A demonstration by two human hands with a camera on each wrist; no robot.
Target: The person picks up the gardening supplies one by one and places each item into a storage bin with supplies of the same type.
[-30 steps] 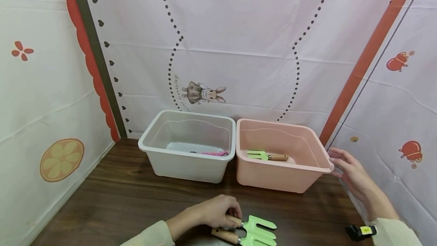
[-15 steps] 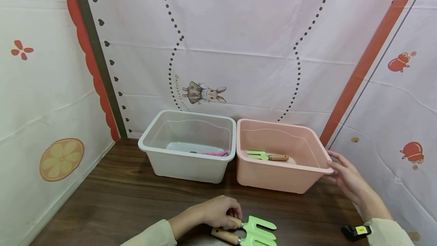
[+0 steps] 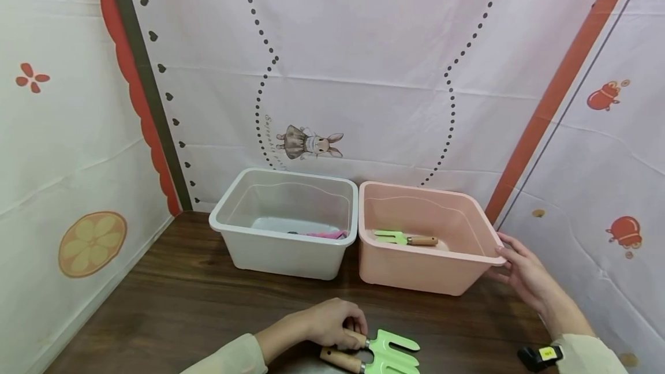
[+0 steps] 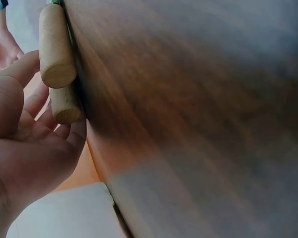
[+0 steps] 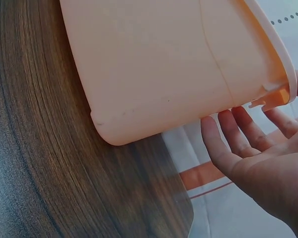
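Two garden hand forks with light wooden handles and green tines lie side by side, overlapping, at the front of the dark wooden table. My left hand (image 3: pixel 332 323) pinches the handle of the farther hand fork (image 3: pixel 355 337); the nearer hand fork (image 3: pixel 340 359) lies beside it. In the left wrist view, both wooden handles (image 4: pixel 57 44) show close to the thumb and fingers. Over at the right, my right hand (image 3: pixel 530 276) grips the end rim of a pink plastic bin (image 3: pixel 415 270). Its thumb is at the rim and its fingers (image 5: pixel 246 131) touch the outer wall below.
Inside the pink bin lies another green hand fork (image 3: pixel 405 239) with a wooden handle. A pale grey bin (image 3: pixel 286 253) stands directly left, holding a pink item (image 3: pixel 327 234) mostly hidden by the wall. Printed cloth (image 3: pixel 363 74) hangs behind and at both sides of the table (image 3: pixel 171 305).
My right hand has shifted slightly left and down, its thumb settling on the pink bin's rim and its fingers going under it. The left hand and the hand forks stay put.
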